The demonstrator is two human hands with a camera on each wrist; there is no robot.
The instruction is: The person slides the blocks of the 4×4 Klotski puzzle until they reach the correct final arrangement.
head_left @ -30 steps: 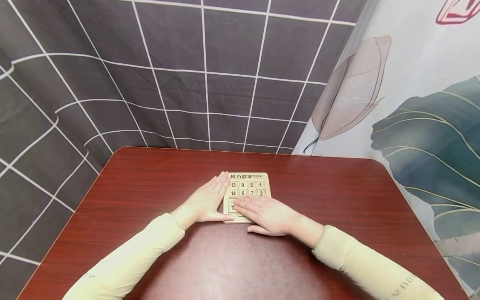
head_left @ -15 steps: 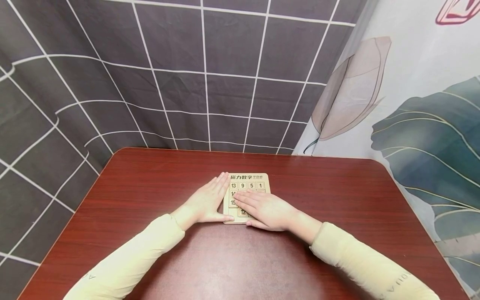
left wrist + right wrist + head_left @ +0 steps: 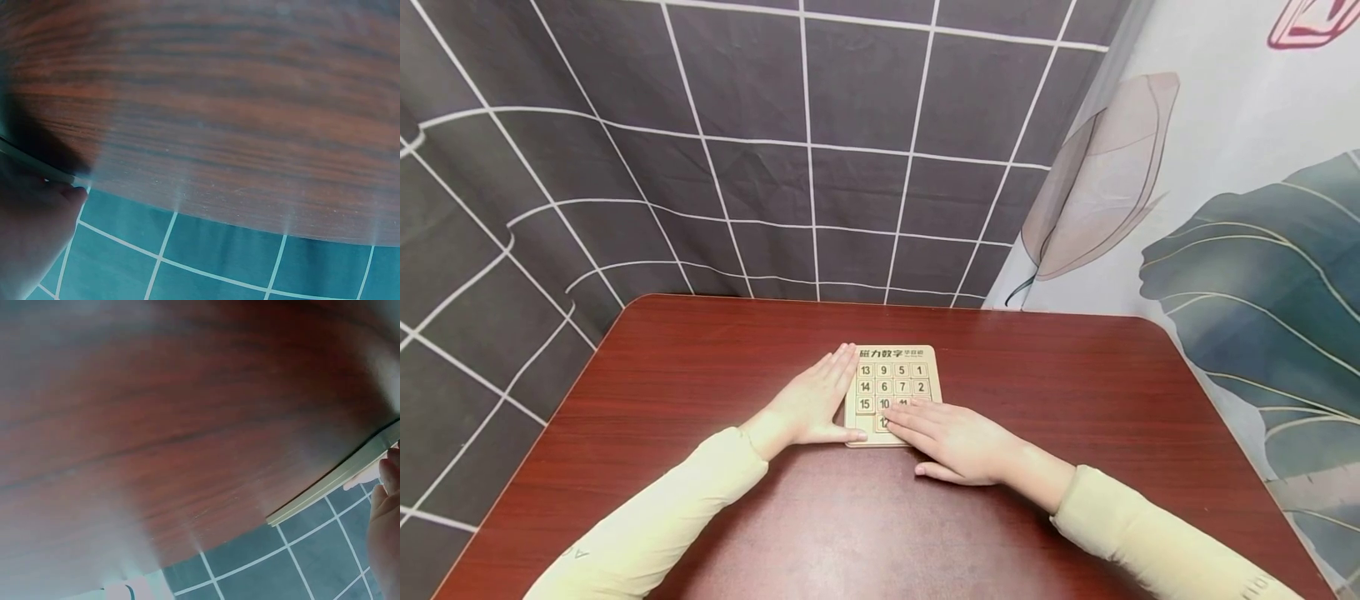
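Observation:
A pale wooden number slide puzzle (image 3: pixel 891 353) lies on the table, with rows of square numbered tiles below a printed title. My left hand (image 3: pixel 808 402) lies along its left edge, fingers straight, thumb across the lower left corner. My right hand (image 3: pixel 958 437) reaches over the lower right part with extended fingers, their tips at the 12 tile (image 3: pixel 883 423). It hides tiles at the lower right. The 15 tile (image 3: pixel 865 404) sits in the third row, above a vacant slot at bottom left. In the right wrist view, the puzzle's edge (image 3: pixel 325 487) runs beside my right hand (image 3: pixel 387 534).
The reddish-brown wooden table (image 3: pixel 722 350) has rounded far corners. Behind it hangs a dark grey curtain (image 3: pixel 760 179) with a white grid. A white curtain (image 3: pixel 1217 133) with leaf prints hangs at the right.
The 15 tile has moved up into the third row, leaving the bottom-left slot vacant. My right hand first moved up and left over the tiles, then back down and right. My left hand stays put.

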